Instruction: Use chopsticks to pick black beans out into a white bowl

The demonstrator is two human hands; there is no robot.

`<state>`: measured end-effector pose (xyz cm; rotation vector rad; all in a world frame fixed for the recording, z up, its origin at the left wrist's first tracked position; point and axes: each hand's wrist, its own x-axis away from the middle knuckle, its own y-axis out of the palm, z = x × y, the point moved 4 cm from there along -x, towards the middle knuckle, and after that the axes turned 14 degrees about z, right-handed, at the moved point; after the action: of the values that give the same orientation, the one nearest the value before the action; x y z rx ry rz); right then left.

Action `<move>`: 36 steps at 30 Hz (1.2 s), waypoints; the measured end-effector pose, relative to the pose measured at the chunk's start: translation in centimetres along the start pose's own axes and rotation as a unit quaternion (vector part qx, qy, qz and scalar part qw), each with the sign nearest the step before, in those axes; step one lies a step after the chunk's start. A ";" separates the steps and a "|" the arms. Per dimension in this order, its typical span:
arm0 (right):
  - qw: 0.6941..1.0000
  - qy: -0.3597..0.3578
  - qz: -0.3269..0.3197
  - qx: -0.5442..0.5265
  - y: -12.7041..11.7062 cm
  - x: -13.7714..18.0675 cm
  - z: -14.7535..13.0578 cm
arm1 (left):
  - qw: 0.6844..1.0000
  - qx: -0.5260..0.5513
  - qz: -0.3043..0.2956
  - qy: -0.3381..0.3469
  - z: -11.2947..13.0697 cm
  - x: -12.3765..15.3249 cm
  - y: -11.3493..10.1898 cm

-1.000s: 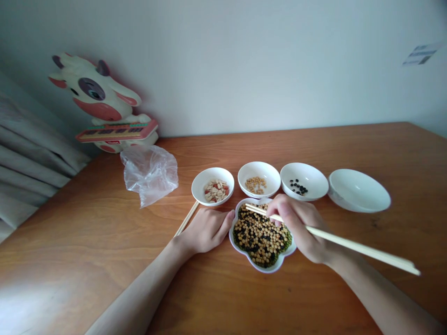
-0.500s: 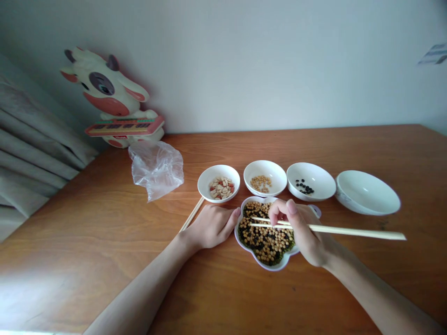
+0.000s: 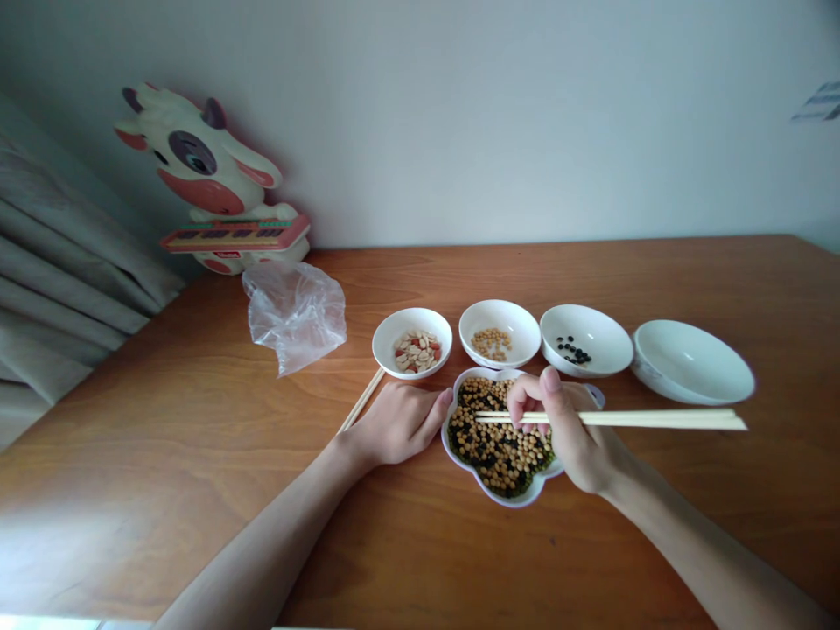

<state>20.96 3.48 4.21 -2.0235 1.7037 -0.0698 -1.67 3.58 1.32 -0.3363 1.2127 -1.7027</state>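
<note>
My right hand (image 3: 570, 429) is closed on a pair of pale chopsticks (image 3: 656, 419), held level with their tips over a white flower-shaped dish (image 3: 518, 499) of mixed yellow, black and green beans. My left hand (image 3: 394, 424) lies on the table with its fingers curled and its fingertips against the dish's left rim; another pair of chopsticks (image 3: 360, 400) pokes out from under it. Behind the dish stand three small white bowls: one with peanuts (image 3: 412, 343), one with yellow beans (image 3: 500, 333), one with a few black beans (image 3: 585, 339).
An empty white bowl (image 3: 692, 361) sits at the right end of the row. A crumpled clear plastic bag (image 3: 295, 315) lies to the left, with a cow-shaped toy keyboard (image 3: 216, 197) behind it against the wall. A curtain (image 3: 59, 289) hangs at far left.
My right hand has swung the chopsticks from a downward slant to level, their tips shifting slightly over the mixed dish. The left hand stays at the rim.
</note>
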 end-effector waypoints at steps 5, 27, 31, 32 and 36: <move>1.000 -0.002 0.009 -0.026 -0.4 -0.1 0.4 | 1.000 -0.003 0.002 0.001 -0.1 0.0 0.0; 0.998 -0.048 -0.025 0.034 -0.5 -0.3 -0.1 | 1.000 -0.005 0.003 0.003 -0.1 0.0 0.0; 0.999 -0.046 -0.014 0.019 -0.3 -0.3 0.1 | 1.000 -0.002 0.001 -0.003 -0.1 0.0 -0.1; 0.999 -0.047 -0.010 0.018 -0.3 -0.3 0.1 | 1.000 0.000 0.000 -0.004 -0.1 0.0 -0.1; 0.999 -0.048 0.011 0.005 -0.8 -0.4 0.1 | 1.000 0.006 -0.004 -0.008 -0.1 0.0 0.0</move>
<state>21.63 3.92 4.56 -1.9677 1.6633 0.0253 -1.72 3.65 1.30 -0.3478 1.1902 -1.7112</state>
